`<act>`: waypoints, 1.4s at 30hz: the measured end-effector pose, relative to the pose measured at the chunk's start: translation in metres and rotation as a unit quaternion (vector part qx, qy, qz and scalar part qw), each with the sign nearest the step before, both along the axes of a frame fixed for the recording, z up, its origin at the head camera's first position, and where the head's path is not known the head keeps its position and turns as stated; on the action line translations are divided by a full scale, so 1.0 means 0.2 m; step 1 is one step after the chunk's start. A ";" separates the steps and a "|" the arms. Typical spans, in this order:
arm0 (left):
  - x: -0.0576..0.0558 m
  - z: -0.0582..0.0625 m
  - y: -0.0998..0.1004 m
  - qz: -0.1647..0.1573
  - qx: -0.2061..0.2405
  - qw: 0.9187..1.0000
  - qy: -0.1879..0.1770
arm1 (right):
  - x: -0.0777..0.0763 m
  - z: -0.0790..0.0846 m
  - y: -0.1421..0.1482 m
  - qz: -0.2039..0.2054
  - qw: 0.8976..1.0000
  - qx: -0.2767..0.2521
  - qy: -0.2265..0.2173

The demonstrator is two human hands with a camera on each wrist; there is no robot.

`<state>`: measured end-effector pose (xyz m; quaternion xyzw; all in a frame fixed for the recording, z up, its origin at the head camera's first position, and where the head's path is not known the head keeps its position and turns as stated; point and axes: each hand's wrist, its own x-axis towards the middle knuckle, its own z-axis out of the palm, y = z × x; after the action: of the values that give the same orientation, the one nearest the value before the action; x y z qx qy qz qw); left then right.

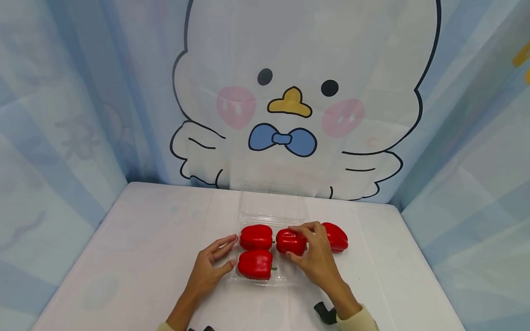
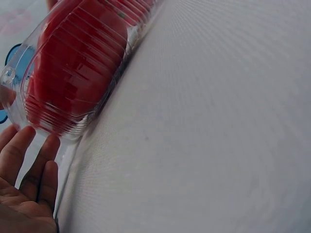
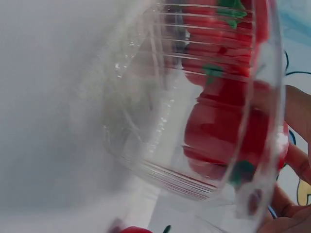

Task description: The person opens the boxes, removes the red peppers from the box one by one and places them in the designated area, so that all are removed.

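Note:
A clear plastic clamshell box [image 1: 285, 271] lies on the white table with its lid [image 1: 271, 207] folded back. Two red bell peppers, the far one [image 1: 256, 236] and the near one [image 1: 254, 265], sit on their sides in its left half. My right hand [image 1: 318, 257] pinches a third red bell pepper [image 1: 288, 241] between thumb and fingers, within the box's right half. In the right wrist view this pepper [image 3: 214, 131] shows through the clear wall. My left hand [image 1: 207, 266] touches the box's left side with loosely extended fingers [image 2: 17, 150].
Another red bell pepper [image 1: 337, 236] lies on the table just right of the box, partly hidden by my right hand. A curtain with a cartoon bird [image 1: 298, 59] stands right behind the table. A black device [image 1: 325, 313] shows at my right wrist.

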<state>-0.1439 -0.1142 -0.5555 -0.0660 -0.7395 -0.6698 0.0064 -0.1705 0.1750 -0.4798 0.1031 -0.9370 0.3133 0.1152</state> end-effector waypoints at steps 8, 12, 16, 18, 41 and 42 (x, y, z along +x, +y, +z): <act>0.00 0.00 0.00 0.004 -0.004 1.000 -0.009 | 0.02 0.07 0.02 0.000 1.000 -0.014 0.018; 0.00 0.00 0.00 0.005 -0.003 1.000 -0.008 | 0.03 0.10 0.03 -0.001 0.999 -0.017 0.028; 0.00 0.00 0.00 0.001 -0.002 1.000 -0.002 | 0.03 0.12 0.05 -0.001 0.999 -0.019 0.040; 0.00 0.00 0.00 -0.002 0.002 1.000 -0.003 | 0.03 0.14 0.07 -0.001 0.999 -0.021 0.048; 0.00 0.00 0.00 -0.001 0.003 1.000 -0.004 | 0.11 0.20 0.24 -0.048 0.995 -0.015 0.082; 0.00 0.00 0.00 -0.002 0.004 1.000 -0.005 | 0.11 0.21 0.24 -0.052 0.995 -0.016 0.082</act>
<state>-0.1443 -0.1143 -0.5557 -0.0637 -0.7367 -0.6732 0.0014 -0.1480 0.2236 -0.4388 0.0776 -0.9234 0.3125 0.2090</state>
